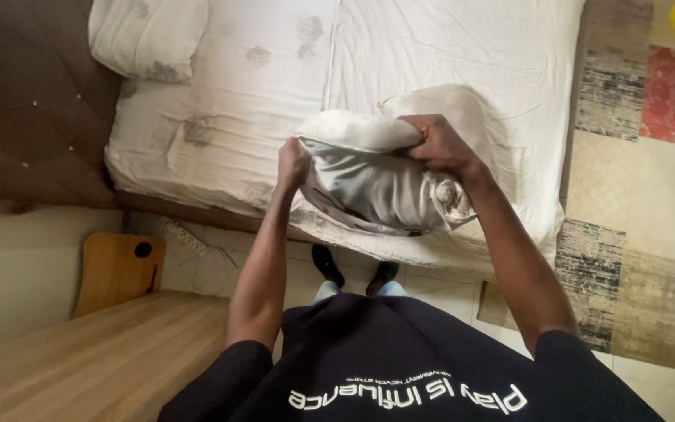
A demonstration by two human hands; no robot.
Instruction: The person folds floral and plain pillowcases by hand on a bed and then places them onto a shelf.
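Hands are both gripping a pillow (384, 168) in mid-air, just over the near edge of the bed (462, 47). Left hand (292, 164) is clenching the left end of it, fingers curled tight into the fabric. Right hand (435, 144) is bunching up the top edge, fingers closed around a fistful of the pale grey pillowcase (373, 191), which is hanging loose around the cream pillow. Second pillow (146, 35) is lying up by the dark headboard (29, 101). Patchwork rug (642, 195) is covering the floor to the right, and a wooden desk (80, 359) is sitting lower left.
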